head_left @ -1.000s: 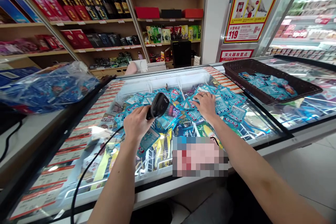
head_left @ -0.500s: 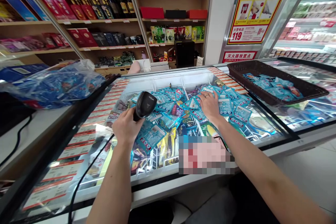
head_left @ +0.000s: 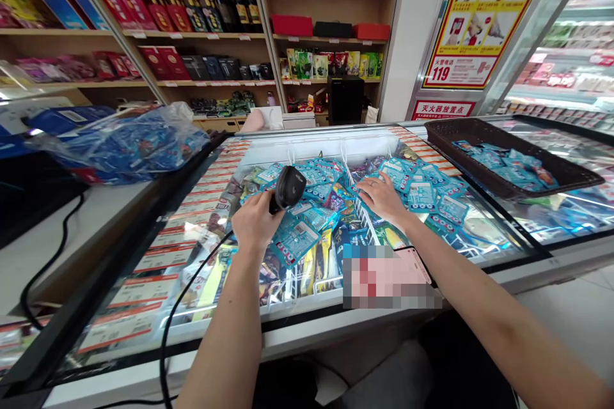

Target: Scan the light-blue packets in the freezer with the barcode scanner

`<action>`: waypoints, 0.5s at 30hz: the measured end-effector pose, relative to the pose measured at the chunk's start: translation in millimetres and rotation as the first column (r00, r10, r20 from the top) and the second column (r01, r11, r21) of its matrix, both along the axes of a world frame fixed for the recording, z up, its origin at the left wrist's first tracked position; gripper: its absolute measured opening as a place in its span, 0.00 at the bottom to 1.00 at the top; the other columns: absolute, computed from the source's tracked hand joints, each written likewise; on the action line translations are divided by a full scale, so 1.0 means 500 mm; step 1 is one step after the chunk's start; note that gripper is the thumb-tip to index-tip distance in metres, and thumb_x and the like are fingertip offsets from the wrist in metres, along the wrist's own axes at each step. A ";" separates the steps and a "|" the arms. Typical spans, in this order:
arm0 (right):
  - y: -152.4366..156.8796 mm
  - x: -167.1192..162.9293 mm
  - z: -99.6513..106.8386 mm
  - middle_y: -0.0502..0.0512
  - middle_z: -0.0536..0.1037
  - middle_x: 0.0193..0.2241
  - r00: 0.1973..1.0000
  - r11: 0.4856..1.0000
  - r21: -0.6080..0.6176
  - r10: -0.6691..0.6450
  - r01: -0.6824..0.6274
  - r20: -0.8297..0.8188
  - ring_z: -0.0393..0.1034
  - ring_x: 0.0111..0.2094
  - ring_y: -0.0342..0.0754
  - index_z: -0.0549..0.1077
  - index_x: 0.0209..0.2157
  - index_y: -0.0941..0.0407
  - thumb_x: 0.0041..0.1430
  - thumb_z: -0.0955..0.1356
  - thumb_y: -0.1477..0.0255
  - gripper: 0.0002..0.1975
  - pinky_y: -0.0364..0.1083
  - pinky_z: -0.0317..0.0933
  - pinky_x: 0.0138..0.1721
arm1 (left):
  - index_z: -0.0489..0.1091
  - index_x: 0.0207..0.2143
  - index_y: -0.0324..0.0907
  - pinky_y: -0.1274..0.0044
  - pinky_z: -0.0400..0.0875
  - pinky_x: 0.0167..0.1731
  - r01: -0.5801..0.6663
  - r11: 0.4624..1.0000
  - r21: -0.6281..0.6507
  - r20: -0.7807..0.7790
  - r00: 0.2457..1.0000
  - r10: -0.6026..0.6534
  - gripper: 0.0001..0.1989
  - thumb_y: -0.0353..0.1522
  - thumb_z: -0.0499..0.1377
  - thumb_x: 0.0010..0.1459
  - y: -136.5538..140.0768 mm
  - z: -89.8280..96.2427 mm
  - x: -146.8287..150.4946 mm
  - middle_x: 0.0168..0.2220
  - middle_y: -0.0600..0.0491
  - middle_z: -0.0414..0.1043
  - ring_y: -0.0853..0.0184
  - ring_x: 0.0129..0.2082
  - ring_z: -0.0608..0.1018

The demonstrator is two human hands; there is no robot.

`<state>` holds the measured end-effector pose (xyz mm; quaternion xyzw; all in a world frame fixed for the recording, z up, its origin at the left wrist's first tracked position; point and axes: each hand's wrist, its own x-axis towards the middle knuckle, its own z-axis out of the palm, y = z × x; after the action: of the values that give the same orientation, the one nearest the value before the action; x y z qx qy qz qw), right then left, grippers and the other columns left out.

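My left hand [head_left: 256, 222] grips a black barcode scanner [head_left: 291, 185], its head tilted over a pile of blue packets [head_left: 298, 238] on the freezer's glass top. A black cord runs from the scanner past my left forearm. To the right, my right hand [head_left: 384, 201] lies palm down with its fingers apart, beside a second spread of blue packets [head_left: 421, 195]. Any packet under the palm is hidden. A phone [head_left: 416, 267] with a partly blurred screen lies on the glass near the front edge, left of my right forearm.
A brown basket [head_left: 434, 134] with more blue packets stands at the right. On the left counter sits a clear plastic bag [head_left: 178, 134] full of blue packets. Price labels [head_left: 148, 294] line the glass. Shelves with boxes and bottles [head_left: 230, 9] rise behind the freezer.
The view has shifted, so the scene sits farther right. Relative to the packets, my right hand has moved slightly left. My left hand still holds the scanner over the left pile.
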<state>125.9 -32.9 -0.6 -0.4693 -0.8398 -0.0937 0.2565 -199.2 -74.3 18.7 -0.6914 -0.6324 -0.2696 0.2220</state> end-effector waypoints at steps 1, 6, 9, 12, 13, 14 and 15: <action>-0.002 -0.002 0.002 0.54 0.77 0.45 1.000 1.000 -0.005 0.017 -0.017 0.017 0.65 0.52 0.50 0.72 0.47 0.52 0.64 0.59 0.70 0.15 0.59 0.38 0.61 | 0.70 0.45 0.44 0.74 0.63 0.30 0.006 1.000 -0.004 0.003 1.000 -0.006 0.18 0.41 0.55 0.54 -0.002 0.000 0.000 0.40 0.48 0.76 0.58 0.41 0.76; -0.004 -0.018 0.026 0.54 0.77 0.44 0.993 0.995 -0.053 0.093 -0.090 0.068 0.65 0.50 0.51 0.73 0.46 0.53 0.64 0.60 0.70 0.14 0.58 0.43 0.59 | 0.70 0.45 0.44 0.74 0.64 0.32 0.041 0.999 -0.011 0.014 0.999 -0.040 0.17 0.40 0.56 0.54 -0.006 -0.005 -0.003 0.41 0.48 0.75 0.59 0.43 0.75; -0.009 -0.049 0.037 0.54 0.77 0.43 0.977 0.967 -0.176 0.201 -0.186 0.075 0.66 0.47 0.50 0.75 0.45 0.53 0.64 0.61 0.68 0.13 0.52 0.54 0.51 | 0.70 0.46 0.44 0.74 0.64 0.33 0.064 0.998 -0.025 0.018 0.998 -0.063 0.18 0.40 0.55 0.54 -0.009 -0.004 0.002 0.42 0.48 0.75 0.59 0.44 0.75; -0.021 -0.096 0.035 0.54 0.76 0.42 0.951 0.909 -0.289 0.310 -0.299 -0.010 0.67 0.44 0.48 0.75 0.44 0.52 0.64 0.61 0.66 0.14 0.48 0.58 0.46 | 0.69 0.47 0.44 0.74 0.65 0.33 0.077 0.995 -0.066 0.017 0.997 -0.076 0.19 0.40 0.55 0.55 -0.019 0.003 0.008 0.42 0.48 0.75 0.58 0.44 0.75; -0.026 -0.113 0.032 0.54 0.77 0.40 0.947 0.894 -0.319 0.318 -0.313 -0.037 0.68 0.43 0.47 0.76 0.44 0.52 0.64 0.61 0.64 0.14 0.47 0.58 0.45 | 0.69 0.47 0.44 0.74 0.65 0.32 0.077 0.994 -0.083 0.014 0.997 -0.076 0.18 0.40 0.55 0.55 -0.025 0.006 0.009 0.42 0.48 0.75 0.58 0.44 0.75; -0.031 -0.130 0.029 0.54 0.77 0.40 0.951 0.889 -0.342 0.305 -0.306 -0.059 0.68 0.43 0.48 0.76 0.44 0.52 0.63 0.61 0.62 0.15 0.47 0.58 0.45 | 0.69 0.47 0.44 0.74 0.65 0.32 0.075 0.992 -0.098 0.011 0.997 -0.074 0.18 0.40 0.55 0.55 -0.033 0.007 0.009 0.41 0.48 0.75 0.59 0.44 0.75; -0.037 -0.146 0.025 0.55 0.76 0.40 0.959 0.891 -0.356 0.274 -0.282 -0.073 0.67 0.43 0.49 0.76 0.44 0.51 0.62 0.62 0.59 0.16 0.48 0.58 0.45 | 0.69 0.47 0.44 0.74 0.65 0.31 0.072 0.991 -0.110 0.006 0.997 -0.072 0.18 0.39 0.55 0.55 -0.042 0.008 0.008 0.41 0.48 0.75 0.59 0.43 0.75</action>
<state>53.1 -51.5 11.8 -0.3845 -0.8983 0.1055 0.1848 -195.3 -95.3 22.9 -0.7247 -0.6211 -0.2429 0.1731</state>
